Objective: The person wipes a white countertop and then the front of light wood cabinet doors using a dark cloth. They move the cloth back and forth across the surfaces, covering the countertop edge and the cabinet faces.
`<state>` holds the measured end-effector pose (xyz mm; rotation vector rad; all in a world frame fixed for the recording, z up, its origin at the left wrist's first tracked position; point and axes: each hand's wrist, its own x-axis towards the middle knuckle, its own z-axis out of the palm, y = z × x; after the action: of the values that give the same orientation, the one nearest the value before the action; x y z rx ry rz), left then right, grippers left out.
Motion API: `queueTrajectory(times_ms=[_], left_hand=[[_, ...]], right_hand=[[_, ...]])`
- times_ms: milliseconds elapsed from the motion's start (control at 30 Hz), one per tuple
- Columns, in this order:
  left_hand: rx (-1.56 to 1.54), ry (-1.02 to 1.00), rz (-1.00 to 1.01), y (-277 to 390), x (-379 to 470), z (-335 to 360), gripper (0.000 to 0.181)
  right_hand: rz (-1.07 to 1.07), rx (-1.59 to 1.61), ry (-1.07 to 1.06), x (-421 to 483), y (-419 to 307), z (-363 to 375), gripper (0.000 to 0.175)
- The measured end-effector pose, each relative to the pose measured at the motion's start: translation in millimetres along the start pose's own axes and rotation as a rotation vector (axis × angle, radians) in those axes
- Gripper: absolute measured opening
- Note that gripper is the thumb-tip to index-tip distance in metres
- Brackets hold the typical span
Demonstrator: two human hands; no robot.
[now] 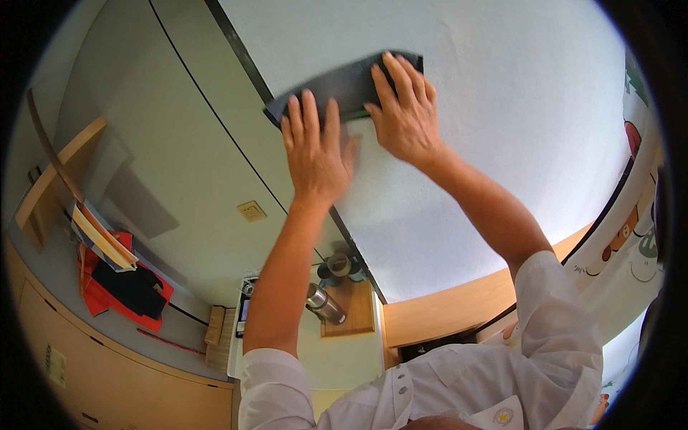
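A dark grey, flat, folded piece, perhaps fabric, lies before a large white panel, with a thin green strip along its lower edge. My left hand rests on its left end, fingers spread across the near edge and thumb blurred below. On its right end lies my right hand, fingers flat over it and thumb at the lower edge. Whether the piece touches the panel cannot be told. Both arms are stretched out from white short sleeves.
A steel thermos stands by a wooden tray, with cups behind. Left are a wall socket, books, a red-and-black cloth item and wooden cabinets. A cartoon-print curtain hangs right.
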<state>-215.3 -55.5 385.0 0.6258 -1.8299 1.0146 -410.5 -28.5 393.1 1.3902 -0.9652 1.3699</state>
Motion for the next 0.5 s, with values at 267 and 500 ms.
queueTrajectory(times_ms=[267,500], left_hand=[[0.071,0.129,0.062,-36,71,0,0.065],[0.039,0.013,0.012,4,11,11,0.071]], right_hand=[[-0.045,0.043,-0.014,81,17,3,0.053],[-0.089,-0.110,0.158,17,18,0,0.048]])
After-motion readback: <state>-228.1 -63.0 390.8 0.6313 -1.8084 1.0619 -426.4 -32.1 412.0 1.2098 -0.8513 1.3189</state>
